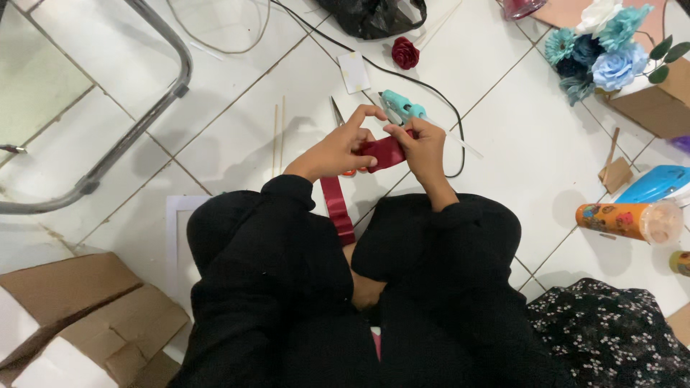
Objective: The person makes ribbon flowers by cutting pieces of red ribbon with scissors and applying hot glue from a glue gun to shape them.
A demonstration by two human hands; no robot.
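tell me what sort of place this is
Probably a home craft spot on a white tiled floor. Both hands fold dark red ribbon; a teal glue gun, a finished ribbon rose and a fabric flower bouquet lie around.

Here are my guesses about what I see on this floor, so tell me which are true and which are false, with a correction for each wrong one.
1. Both hands hold a dark red ribbon. True: the left hand and right hand pinch it between them.
2. The glue gun is in the right hand. False: it lies on the tiles beyond the hands.
3. A finished red ribbon rose lies on the floor. True.
4. The flower bunch is all red. False: it is blue, teal and white.
5. The orange tube stands upright. False: it lies on its side.
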